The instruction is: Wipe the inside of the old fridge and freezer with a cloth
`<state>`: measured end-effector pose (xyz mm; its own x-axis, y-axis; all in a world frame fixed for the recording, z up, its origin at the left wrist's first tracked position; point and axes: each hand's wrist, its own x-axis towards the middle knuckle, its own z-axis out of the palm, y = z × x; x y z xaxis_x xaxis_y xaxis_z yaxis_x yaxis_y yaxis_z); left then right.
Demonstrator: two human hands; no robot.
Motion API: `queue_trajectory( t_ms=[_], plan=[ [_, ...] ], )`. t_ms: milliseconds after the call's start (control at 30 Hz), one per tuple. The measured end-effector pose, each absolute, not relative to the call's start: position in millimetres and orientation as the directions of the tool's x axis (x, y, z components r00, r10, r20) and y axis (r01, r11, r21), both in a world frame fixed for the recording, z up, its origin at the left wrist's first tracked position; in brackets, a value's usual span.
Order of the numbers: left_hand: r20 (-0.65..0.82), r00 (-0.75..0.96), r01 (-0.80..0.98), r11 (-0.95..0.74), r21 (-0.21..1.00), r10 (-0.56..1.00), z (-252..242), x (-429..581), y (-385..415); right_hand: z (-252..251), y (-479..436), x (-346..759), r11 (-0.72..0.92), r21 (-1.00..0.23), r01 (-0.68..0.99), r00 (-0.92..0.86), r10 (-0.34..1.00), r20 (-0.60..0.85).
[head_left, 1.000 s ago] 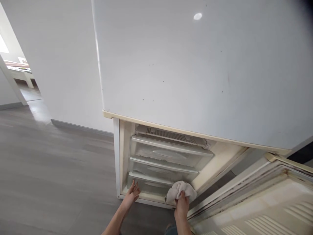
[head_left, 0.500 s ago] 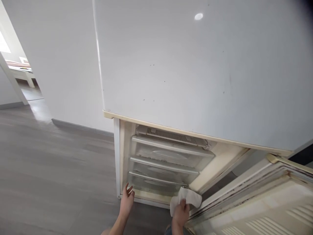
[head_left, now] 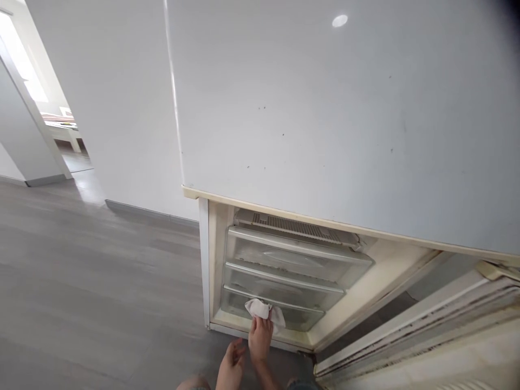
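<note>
A white cloth (head_left: 258, 307) is bunched in my right hand (head_left: 260, 337), whose fingers are closed on it. The hand reaches to the front of the lowest clear drawer (head_left: 300, 318) of an opened freezer compartment, just above the bottom sill. The cloth covers part of that drawer's front. My left hand (head_left: 231, 362) is close beside the right one, lower and to the left, over the floor. Its fingers are loosely bent and hold nothing that I can see. Two more clear drawers (head_left: 296, 255) are stacked above, with brownish specks along an edge.
The freezer door (head_left: 406, 346) stands swung out on the right, its seal darkly stained. A white surface (head_left: 309, 108) with small dark marks spreads above the compartment. Grey wood-look floor (head_left: 122, 292) lies at left, and a doorway shows a low white table (head_left: 67, 130).
My right hand has carried the cloth left from the compartment's lower right corner to the bottom drawer. My left hand has moved from the left corner, down and right, beside it.
</note>
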<state>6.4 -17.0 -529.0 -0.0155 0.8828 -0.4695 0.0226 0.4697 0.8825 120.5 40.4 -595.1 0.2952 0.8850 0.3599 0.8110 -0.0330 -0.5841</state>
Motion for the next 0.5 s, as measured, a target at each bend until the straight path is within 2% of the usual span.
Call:
queue_trajectory(
  t_ms=[133, 333, 433, 500],
  plan=[
    [-0.502, 0.000, 0.023, 0.502, 0.865, 0.865, -533.7, 7.6, -13.7, -599.0, 40.7, 144.2, 0.001, -0.431, 0.902, 0.160, 0.928, 0.337],
    [-0.525, -0.001, 0.006, 0.525, 0.851, 0.851, -537.3, 12.9, -17.0, -611.9, 30.3, 183.6, -0.199, -0.299, 0.933, 0.303, 0.882, 0.361],
    [-0.535, 0.010, -0.013, 0.535, 0.845, 0.845, -538.8, 18.1, -18.1, -609.2, 32.1, 175.3, -0.136, -0.247, 0.959, 0.214, 0.921, 0.325],
    [-0.541, 0.022, -0.026, 0.542, 0.840, 0.841, -539.5, 21.6, -18.2, -604.7, 34.5, 166.3, -0.033, -0.219, 0.975, 0.097, 0.953, 0.286]
  ],
)
